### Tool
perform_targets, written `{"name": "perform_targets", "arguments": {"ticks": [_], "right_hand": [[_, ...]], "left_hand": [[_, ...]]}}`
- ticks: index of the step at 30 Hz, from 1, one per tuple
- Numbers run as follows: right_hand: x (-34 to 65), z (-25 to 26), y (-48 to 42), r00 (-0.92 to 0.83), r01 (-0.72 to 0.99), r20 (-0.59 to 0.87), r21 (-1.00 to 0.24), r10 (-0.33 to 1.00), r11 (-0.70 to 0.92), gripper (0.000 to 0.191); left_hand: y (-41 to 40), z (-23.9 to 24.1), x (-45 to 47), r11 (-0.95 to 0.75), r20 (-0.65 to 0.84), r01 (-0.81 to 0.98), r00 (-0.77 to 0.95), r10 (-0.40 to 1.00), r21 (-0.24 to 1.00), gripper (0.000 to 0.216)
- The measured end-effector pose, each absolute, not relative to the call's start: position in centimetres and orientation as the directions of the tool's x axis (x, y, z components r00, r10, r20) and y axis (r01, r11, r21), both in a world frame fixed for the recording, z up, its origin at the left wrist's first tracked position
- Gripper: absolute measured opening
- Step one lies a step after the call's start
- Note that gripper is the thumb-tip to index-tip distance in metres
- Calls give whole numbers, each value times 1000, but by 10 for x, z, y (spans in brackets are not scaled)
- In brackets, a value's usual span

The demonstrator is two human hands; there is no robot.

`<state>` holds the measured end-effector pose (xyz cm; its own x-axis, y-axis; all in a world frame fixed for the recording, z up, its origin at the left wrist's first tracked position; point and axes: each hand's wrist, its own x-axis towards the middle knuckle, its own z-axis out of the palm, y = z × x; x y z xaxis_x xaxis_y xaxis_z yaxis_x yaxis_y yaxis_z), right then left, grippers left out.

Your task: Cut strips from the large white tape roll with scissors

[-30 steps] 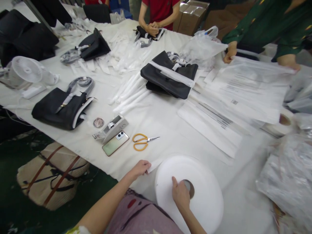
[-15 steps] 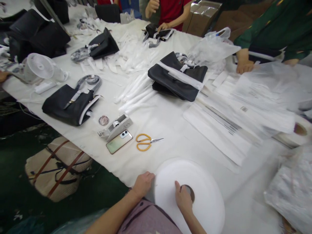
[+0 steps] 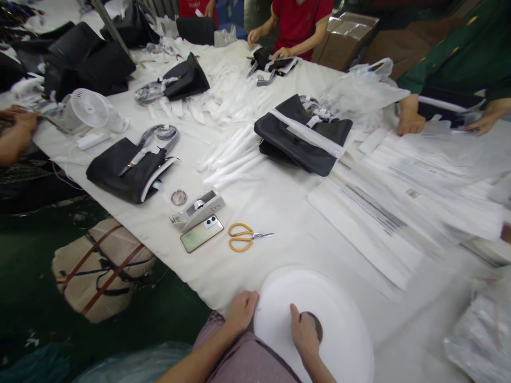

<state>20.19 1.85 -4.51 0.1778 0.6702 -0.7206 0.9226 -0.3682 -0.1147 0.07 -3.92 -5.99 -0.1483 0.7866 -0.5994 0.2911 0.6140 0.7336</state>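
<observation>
**At the near edge of the tabletop: both hands on the big white roll**

At the near edge of the tabletop [image 3: 279, 207], I've got the big white roll [image 3: 339, 319] lying flat, its hollow core facing up. My left hand [image 3: 240, 311] is pressed against the roll's left rim, fingers curled loosely onto the side of it. I can't tell whether anything is pinched there. My right hand [image 3: 304, 335] rests palm-down on the roll's top face, fingers spread flat and reaching the edge of the dark core hole [image 3: 315, 324]. It isn't clenched on anything.

Just beyond the roll, yellow-handled scissors [image 3: 247, 237] lie flat, blades pointing right. Left of the scissors sits a phone [image 3: 202, 233], camera side up, and touching it on the far side is a tape dispenser [image 3: 199, 207], with a small round disc [image 3: 179, 197] beside that. Further from the roll, a black bag [image 3: 128, 170] lies to the left and another black bag [image 3: 303, 135] lies to the right, with white rolled strips [image 3: 231, 154] between them. A small white fan [image 3: 90, 109] stands beyond the left bag.

Right of the roll, printed white sheets [image 3: 391, 207] are stacked, and a person in green has a hand [image 3: 409, 123] on them. Across the tabletop, a person in red [image 3: 299, 21] is handling a dark item. On the floor left of the roll sits a woven bag [image 3: 99, 268].
</observation>
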Motion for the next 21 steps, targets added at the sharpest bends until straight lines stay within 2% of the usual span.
{"name": "perform_targets", "arguments": {"ticks": [2,6,10,12,15,18,21], "right_hand": [[202,-46,22,187,914,-717,-123,671,-386,62],[206,-44,28,187,897,-700,-165,689,-411,56],[209,-33,30,150,872,-667,-258,730,-415,50],[209,-27,31,135,852,-644,-313,753,-420,49],[205,-19,32,147,816,-612,-369,777,-446,52],[200,-8,32,184,738,-594,-442,783,-509,56],[192,9,30,183,606,-584,-566,791,-559,57]], "left_hand": [[-32,-65,5,691,-658,195,-209,723,696,45],[-20,-70,11,753,-740,-33,-222,635,657,37],[-11,-58,3,750,-780,-282,11,626,598,63],[-2,-47,-6,753,-745,-350,191,640,557,69],[13,-28,-20,767,-646,-380,415,641,518,62],[26,-9,-27,747,-536,-412,523,663,522,59],[34,13,-25,704,-404,-481,588,701,522,66]]}}
